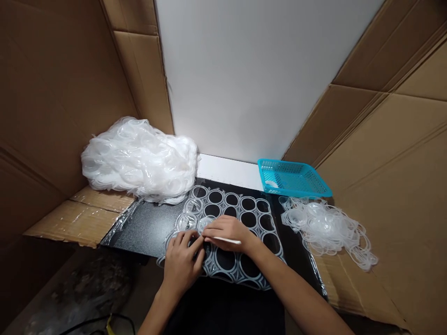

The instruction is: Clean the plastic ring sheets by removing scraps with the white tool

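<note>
A clear plastic sheet point(257, 228) with rows of round cut-outs lies on the black tabletop. My right hand point(228, 231) is over its middle, fingers closed round a slim white stick-like tool point(227, 240); the tool's working tip is hidden by the fingers. Close to its left, my left hand point(183, 258) has its fingers bent down onto the sheet's left part, holding it. The fingertips of both hands nearly meet. Just beyond them sits a clear round piece point(206, 224) in or over one of the rings. Some rings on the left side still show clear film inside.
A large heap of clear plastic sheets point(139, 158) stands at the back left. At the back right is a blue basket point(296, 190) with a small clear piece inside. Loose plastic rings point(324, 228) pile up on the right. Cardboard walls point(380, 153) enclose the sides.
</note>
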Available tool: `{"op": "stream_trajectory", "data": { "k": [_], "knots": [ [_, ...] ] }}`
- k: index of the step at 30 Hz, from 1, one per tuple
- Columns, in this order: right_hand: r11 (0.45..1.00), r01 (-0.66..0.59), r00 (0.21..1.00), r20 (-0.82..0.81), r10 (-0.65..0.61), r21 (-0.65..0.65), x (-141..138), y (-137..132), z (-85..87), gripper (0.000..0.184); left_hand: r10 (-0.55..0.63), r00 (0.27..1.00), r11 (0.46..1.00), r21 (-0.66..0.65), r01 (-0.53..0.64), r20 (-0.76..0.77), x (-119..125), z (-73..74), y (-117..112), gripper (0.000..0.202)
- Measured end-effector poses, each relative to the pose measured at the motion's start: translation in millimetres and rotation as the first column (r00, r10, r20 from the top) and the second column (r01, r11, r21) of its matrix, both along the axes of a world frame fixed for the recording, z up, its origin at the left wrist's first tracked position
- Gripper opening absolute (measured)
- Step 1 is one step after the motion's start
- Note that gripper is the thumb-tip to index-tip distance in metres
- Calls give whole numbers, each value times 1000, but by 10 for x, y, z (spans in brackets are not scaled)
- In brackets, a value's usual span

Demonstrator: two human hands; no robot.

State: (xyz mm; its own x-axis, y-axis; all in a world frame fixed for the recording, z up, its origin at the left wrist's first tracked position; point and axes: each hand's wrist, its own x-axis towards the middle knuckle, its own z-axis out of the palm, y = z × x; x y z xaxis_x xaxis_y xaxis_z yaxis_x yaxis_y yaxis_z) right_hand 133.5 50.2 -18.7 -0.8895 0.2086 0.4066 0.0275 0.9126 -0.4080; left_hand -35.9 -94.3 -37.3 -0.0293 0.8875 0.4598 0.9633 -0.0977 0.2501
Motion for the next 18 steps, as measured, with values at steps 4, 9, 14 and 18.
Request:
{"op": "stream_trajectory", "data": {
  "k": [4, 9, 14, 18],
  "knots": [
    [997, 65, 996, -56, -63, 30, 25, 46, -56, 28, -5, 1000, 1000, 7, 5, 21, 7, 11, 3, 28],
    [904, 216, 943, -163, -291, -368, 35, 92, -73, 24, -25, 999, 999, 33, 24, 45, -5, -3, -29, 29],
    [756, 215, 947, -56, -316, -619, 21, 68, -59, 20, -37, 998, 996, 84, 33, 49, -17, -42, -37, 28],
    [732, 211, 960, -3, -280, -648, 2, 41, -42, 17, -33, 997, 996, 80, 28, 63, -11, -49, -28, 26]
  ]
}}
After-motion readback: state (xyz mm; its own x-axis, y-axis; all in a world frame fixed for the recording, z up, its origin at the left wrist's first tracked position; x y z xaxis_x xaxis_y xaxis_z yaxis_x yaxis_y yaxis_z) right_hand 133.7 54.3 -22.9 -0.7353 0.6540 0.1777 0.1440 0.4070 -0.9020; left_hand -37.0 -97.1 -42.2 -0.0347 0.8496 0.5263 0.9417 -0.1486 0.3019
